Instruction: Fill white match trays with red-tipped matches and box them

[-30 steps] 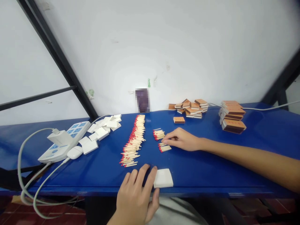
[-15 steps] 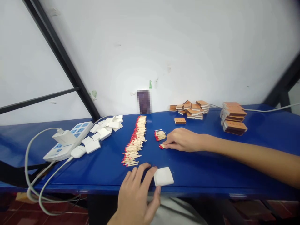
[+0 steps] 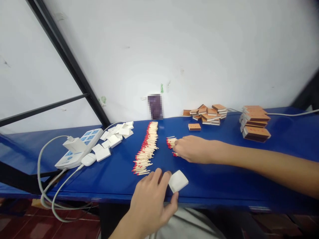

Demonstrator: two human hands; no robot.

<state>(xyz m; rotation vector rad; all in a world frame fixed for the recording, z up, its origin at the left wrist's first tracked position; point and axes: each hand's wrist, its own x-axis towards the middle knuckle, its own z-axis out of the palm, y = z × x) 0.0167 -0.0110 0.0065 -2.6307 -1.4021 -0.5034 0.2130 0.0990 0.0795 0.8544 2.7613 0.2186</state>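
Observation:
Between the thumb and fingertips of my left hand (image 3: 153, 200) is a small white matchbox tray (image 3: 178, 181), turned at an angle near the table's front edge. My right hand (image 3: 193, 148) is closed over a small group of matches (image 3: 175, 154), their red heads poking out past the fingers; the fingertips are mostly hidden. Just behind those fingers lies another small bundle of matches (image 3: 169, 142), partly covered by the hand. To the left a long row of red-headed matches (image 3: 147, 147) runs from the wall toward my left hand.
White trays (image 3: 116, 136) are heaped at the left beside a power strip (image 3: 74, 154), a white charging case (image 3: 88, 159) and looping cables. Orange matchbox sleeves (image 3: 208, 114) lie piled by the wall, one sleeve (image 3: 194, 126) apart. More are stacked (image 3: 255, 122) at the right.
My left hand has shifted slightly right and tilted the white tray. The fingers of my right hand have curled down over the matches. The whole view has swung a little.

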